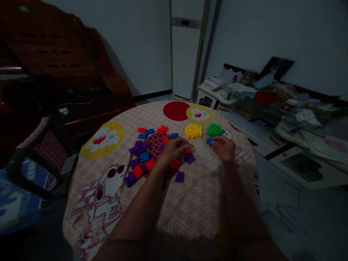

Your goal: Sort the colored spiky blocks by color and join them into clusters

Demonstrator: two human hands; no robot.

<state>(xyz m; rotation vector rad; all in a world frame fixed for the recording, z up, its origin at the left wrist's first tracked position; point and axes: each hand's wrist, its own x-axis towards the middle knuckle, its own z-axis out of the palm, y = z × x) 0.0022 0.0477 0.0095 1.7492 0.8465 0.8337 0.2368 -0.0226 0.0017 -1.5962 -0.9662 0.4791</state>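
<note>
Pinching a blue building block (209,141) between thumb and fingertips: right hand (224,148), raised slightly at the far right part of the tabletop. Left hand (175,149): fingers loosely curled, palm down above the scattered pieces; cannot tell whether it grips one.

Just beyond the right hand, a tight green cluster of knobbed pieces (215,129). Left of that, beyond the gap between both hands, a similar yellow cluster (194,131). Between the hands, a pale strip, too faint to identify.

To the left of the left hand, loose blocks in a spread: red blocks (137,172), purple blocks (139,146), another blue block (144,157). One separate purple piece (179,177) lies nearer the body, right of the left wrist.

Writing: tablecloth (190,203), nearer the body and left of the left hand, bears a cartoon dog in sunglasses (111,192); shirt lettering reads "JOE COOL".

Far beyond both hands, a floor-standing air conditioner (185,59) with a dark display. Right of the right hand, well apart, a cluttered low cabinet (293,170); print on its papers (214,83) too small to read.
</note>
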